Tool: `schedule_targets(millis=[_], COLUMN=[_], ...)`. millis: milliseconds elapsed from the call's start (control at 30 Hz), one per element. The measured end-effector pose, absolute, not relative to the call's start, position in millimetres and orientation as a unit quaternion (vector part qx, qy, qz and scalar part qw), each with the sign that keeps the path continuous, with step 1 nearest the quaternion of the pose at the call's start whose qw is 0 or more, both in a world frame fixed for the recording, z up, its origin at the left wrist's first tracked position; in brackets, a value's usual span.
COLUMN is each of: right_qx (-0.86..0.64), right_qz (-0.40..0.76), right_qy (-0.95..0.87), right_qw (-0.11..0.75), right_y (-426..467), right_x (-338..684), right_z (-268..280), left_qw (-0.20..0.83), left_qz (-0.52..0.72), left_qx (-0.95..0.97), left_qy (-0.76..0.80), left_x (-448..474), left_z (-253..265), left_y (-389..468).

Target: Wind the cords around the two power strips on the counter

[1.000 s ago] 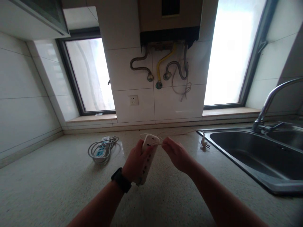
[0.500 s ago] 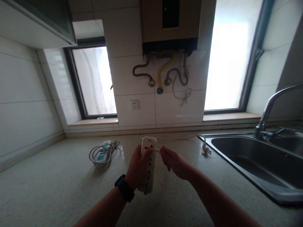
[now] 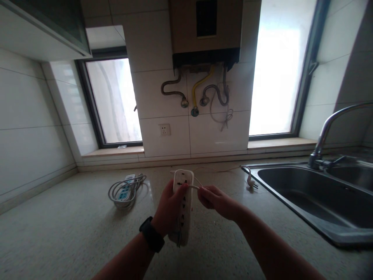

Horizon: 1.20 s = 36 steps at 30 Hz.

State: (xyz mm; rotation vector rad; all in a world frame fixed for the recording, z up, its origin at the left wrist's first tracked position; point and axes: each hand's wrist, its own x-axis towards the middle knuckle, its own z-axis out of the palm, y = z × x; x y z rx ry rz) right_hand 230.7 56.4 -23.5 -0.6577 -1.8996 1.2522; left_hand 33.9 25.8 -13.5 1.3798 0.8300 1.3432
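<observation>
A white power strip [image 3: 186,214] is gripped in my left hand [image 3: 169,206], which wears a black watch at the wrist. My left thumb presses the white cord [image 3: 194,187] against the strip's socket face. To the right of the strip, my right hand [image 3: 217,200] is closed on that cord, which runs taut between the two hands. The cord's plug [image 3: 251,182] lies on the counter beside the sink. At the left on the counter rests a second power strip [image 3: 125,192] with blue sockets, its grey cord coiled around it.
A steel sink [image 3: 262,194] with a curved faucet [image 3: 323,136] occupies the right side. A wall socket [image 3: 164,130] and a water heater [image 3: 206,31] with hanging pipes are in front. A cabinet [image 3: 46,27] overhangs at upper left.
My right hand has turned slightly, its fingers curling more tightly on the cord. The power strip's lower end has tipped a little downward. The whole view has shifted slightly.
</observation>
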Motion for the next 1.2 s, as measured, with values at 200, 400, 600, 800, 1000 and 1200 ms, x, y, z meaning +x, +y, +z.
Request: schedule_targets(millis=[200,400,600,800,1000,1200], right_qx=[-0.164,-0.079,-0.028,-0.029,-0.028,-0.055], right_qz=[0.543,0.616,0.65,0.552,0.546,0.552], right_qy=[-0.741,-0.701,-0.695,-0.772,-0.786,-0.77], right_qw=[0.359,0.352,0.306,0.313,0.29,0.316], right_y=[53,48,45,46,46,43], right_x=[234,231,227,228,225,220], right_z=[-15,-15,-19,-14,-17,-22], left_qw=[0.624,0.714,0.765,0.753,0.698,0.67], left_qz=[0.463,0.376,0.291,0.208,0.238,0.249], left_qx=[0.577,0.572,0.554,0.604,0.657,0.68], left_qy=[0.254,0.148,0.15,0.159,0.158,0.164], left_x=[25,24,18,17,27,23], left_z=[-21,-38,-58,-65,-48,-40], left_y=[26,25,34,39,33,32])
